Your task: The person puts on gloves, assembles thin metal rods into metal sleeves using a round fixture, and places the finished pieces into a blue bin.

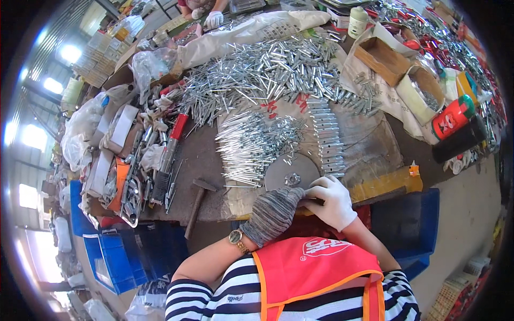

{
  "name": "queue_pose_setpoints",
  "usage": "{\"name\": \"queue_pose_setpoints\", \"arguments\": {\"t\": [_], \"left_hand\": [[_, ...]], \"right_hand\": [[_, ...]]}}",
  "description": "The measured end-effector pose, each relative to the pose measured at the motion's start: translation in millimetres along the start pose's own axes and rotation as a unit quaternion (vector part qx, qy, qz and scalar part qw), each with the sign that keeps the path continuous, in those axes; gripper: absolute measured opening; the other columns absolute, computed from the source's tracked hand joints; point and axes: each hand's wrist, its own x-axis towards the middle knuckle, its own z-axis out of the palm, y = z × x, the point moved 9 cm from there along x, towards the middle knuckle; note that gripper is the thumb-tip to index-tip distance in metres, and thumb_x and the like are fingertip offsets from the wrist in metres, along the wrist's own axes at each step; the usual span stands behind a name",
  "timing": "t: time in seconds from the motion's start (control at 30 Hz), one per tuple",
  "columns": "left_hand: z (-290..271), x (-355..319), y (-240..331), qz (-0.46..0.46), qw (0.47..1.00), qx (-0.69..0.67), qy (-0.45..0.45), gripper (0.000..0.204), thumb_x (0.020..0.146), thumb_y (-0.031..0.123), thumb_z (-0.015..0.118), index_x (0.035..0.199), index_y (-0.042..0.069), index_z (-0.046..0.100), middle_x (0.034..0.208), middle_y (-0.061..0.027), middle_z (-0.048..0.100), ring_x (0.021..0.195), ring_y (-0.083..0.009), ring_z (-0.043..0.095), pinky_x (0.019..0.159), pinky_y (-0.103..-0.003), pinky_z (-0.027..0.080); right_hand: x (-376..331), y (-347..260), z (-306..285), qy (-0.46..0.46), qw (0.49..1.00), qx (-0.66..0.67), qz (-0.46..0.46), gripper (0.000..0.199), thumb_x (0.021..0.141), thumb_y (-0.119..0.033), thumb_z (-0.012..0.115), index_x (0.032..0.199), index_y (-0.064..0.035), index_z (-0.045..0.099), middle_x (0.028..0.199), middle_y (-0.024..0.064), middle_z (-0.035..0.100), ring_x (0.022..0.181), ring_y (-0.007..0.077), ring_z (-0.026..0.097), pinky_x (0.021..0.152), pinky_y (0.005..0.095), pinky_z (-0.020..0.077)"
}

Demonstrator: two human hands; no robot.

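Table (206, 155): ahead of both grips. Tube heap (273, 67): far ahead. Long pins (241, 150): ahead-left. Row of metal sleeves (327, 139): ahead, slightly right. Left grip (276, 214), striped grey glove, and right grip (331, 200), white glove: fingers curled, close together at near edge; cannot tell if anything is held. Grey disc (276, 172): just beyond grips. Hammer (198, 200): left of them. Small metal parts (292, 179): on disc, beside left fingertips.

Hammer (196, 203) near left, handle overhanging the table (205, 158) edge. Blue bin (108, 255) near left, blue crate (407, 220) near right. Left: red-handled tool (179, 126), maybe a brush, unclear. Right: red-and-green can (451, 119). Far right: open cardboard box (381, 60), pale bottle (357, 23).
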Motion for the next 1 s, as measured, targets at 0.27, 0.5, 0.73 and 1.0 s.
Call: {"name": "queue_pose_setpoints", "arguments": {"t": [0.27,0.5,0.73,1.0], "left_hand": [[-4.4,-4.6,-12.4,-0.003,0.99,-0.095,0.101,0.013,0.093,0.014,0.066,0.106,0.011,0.068,0.088,-0.0125,0.07,0.076,-0.0333,0.069,0.066,-0.044,0.054],[12.1,-16.5,-8.0,0.047,0.997,0.011,0.052,0.025,0.093,0.018,0.061,0.115,0.01,0.069,0.098,-0.0111,0.072,0.087,-0.0287,0.07,0.073,-0.042,0.056],[-40.4,-28.1,-17.0,0.015,0.984,-0.093,0.15,0.026,0.09,0.015,0.073,0.115,0.01,0.069,0.112,-0.0089,0.072,0.099,-0.0297,0.07,0.085,-0.039,0.056],[-94.2,-162.7,-149.0,-0.284,0.891,0.247,0.255,0.042,0.086,0.021,0.079,0.122,0.006,0.065,0.129,-0.0175,0.063,0.123,-0.0355,0.057,0.108,-0.049,0.042]], "right_hand": [[0.7,-4.6,-0.9,0.01,1.0,0.001,-0.004,0.019,0.07,-0.013,0.084,0.088,-0.0148,0.077,0.088,0.0047,0.068,0.088,0.0298,0.065,0.077,0.0413,0.0532],[-1.9,-5.1,2.9,-0.005,1.0,-0.024,-0.01,0.02,0.069,-0.011,0.084,0.087,-0.0117,0.075,0.092,0.0072,0.067,0.09,0.0308,0.065,0.077,0.0416,0.0533],[1.6,-6.4,-0.9,0.012,1.0,-0.026,-0.006,0.02,0.071,-0.012,0.084,0.089,-0.0133,0.075,0.093,0.0055,0.068,0.089,0.0303,0.066,0.077,0.0407,0.0536],[6.2,-10.5,-2.0,0.037,0.999,-0.002,-0.019,0.015,0.077,-0.017,0.084,0.09,-0.0175,0.076,0.09,0.0013,0.071,0.082,0.0266,0.066,0.073,0.038,0.054]]}}
